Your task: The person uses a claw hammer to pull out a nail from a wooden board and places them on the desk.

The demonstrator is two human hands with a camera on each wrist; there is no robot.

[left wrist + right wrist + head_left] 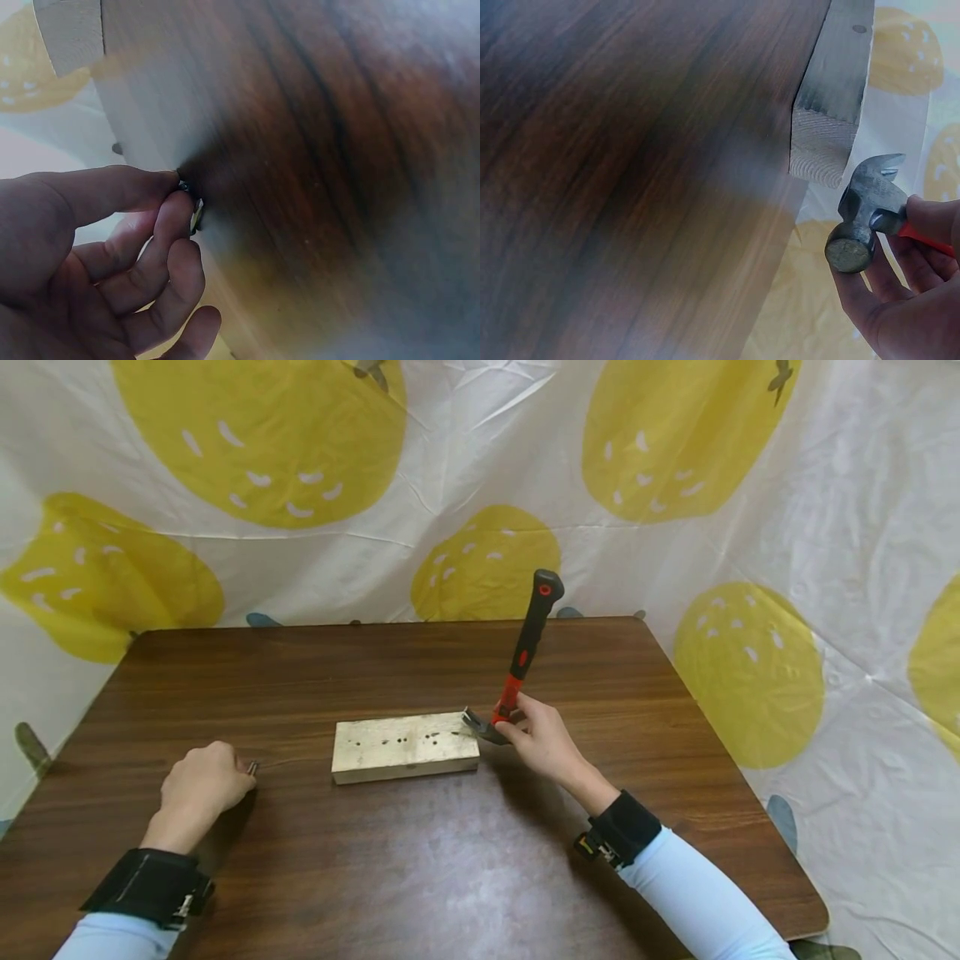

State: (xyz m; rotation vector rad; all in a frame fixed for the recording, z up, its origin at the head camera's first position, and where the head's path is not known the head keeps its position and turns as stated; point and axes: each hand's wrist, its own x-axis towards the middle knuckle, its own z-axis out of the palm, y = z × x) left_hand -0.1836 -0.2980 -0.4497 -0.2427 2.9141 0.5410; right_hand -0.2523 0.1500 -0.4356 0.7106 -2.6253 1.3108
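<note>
My right hand [542,739] grips a claw hammer [530,631] low on its red neck, close to the head. The black handle points up and away. In the right wrist view the hammer head [870,195] shows its round face and split claw. Its claw is at the right end of a pale wood block [405,747]; contact cannot be told. The block lies flat, with several dark holes in its top. Away to the left, my left hand [206,785] pinches small metal pieces [184,185] between thumb and fingers, low over the tabletop. Fingers mostly hide them, so their kind is unclear.
A brown wood-grain table [420,843] lies under both hands, its right edge slanting toward me. White cloth with yellow fruit prints [487,560] hangs behind the table and along its sides. Black bands with small devices [622,831] circle both wrists.
</note>
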